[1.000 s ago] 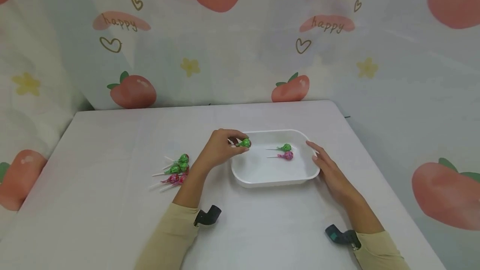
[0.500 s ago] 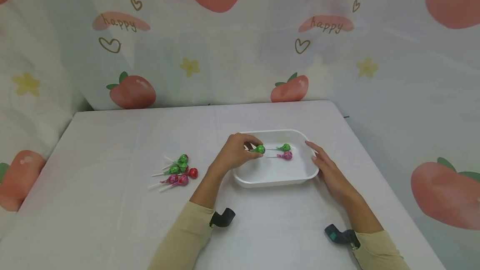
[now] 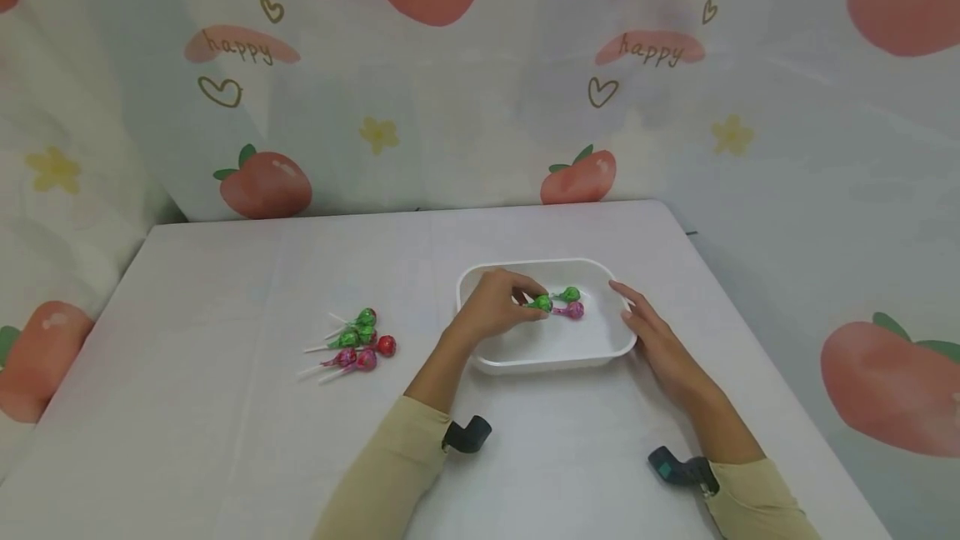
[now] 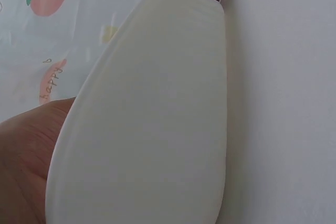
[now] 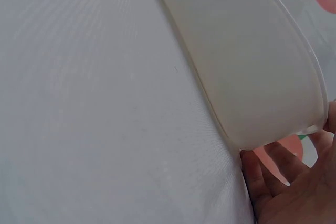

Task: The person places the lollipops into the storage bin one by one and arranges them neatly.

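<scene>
In the head view my left hand (image 3: 501, 305) reaches over the left side of the white tray (image 3: 555, 348) and pinches a green-wrapped lollipop (image 3: 542, 302) between thumb and fingers; its stick is hidden by the hand. Just beyond its candy end, another green lollipop (image 3: 572, 294) and a pink lollipop (image 3: 574, 310) lie inside the tray. My right hand (image 3: 667, 348) rests against the tray's right end, fingers fairly straight along the rim. The right wrist view has those fingers (image 5: 283, 163) at the tray's outer wall (image 5: 252, 66). The outer wall (image 4: 142, 108) covers most of the left wrist view.
On the white-covered table (image 3: 187, 423), left of the tray, lies a cluster of lollipops: several green (image 3: 365, 317), some pink (image 3: 366, 360) and a red one (image 3: 386, 346). A fruit-patterned curtain (image 3: 465, 107) hangs behind the table.
My left hand has moved right, carrying the green lollipop from the tray's left rim to beside the two inside. Its arm no longer covers the red lollipop. The right hand stays at the tray's end.
</scene>
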The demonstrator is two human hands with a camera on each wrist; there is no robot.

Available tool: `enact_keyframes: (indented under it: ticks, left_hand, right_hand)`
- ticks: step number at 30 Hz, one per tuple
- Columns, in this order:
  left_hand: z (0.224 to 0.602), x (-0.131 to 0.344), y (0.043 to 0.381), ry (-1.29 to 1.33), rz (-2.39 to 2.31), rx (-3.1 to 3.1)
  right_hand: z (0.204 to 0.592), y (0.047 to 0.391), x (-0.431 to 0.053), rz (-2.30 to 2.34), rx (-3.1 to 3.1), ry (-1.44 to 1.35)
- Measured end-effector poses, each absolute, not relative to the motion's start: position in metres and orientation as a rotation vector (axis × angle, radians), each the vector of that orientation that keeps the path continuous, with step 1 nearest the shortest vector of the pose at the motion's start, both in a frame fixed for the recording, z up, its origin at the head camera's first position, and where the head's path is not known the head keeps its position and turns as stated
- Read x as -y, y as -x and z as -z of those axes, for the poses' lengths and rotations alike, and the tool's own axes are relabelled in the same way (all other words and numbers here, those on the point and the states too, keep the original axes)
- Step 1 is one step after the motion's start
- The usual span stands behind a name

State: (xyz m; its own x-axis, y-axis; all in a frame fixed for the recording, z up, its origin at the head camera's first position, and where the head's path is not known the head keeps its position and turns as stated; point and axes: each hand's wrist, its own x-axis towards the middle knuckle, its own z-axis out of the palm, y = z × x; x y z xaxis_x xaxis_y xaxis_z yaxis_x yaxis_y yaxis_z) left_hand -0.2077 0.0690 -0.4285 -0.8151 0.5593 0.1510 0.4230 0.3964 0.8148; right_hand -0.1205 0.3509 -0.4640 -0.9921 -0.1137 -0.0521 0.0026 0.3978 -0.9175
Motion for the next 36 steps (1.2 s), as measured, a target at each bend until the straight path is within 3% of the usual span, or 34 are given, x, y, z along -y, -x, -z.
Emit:
enact_keyframes:
  ticks: [36]
  left_hand:
    - [0.441,-0.138,0.192,-0.721,-1.245,-2.564]
  right_hand:
    - [0.461,0.122,-0.35,1.7,-2.489,0.102]
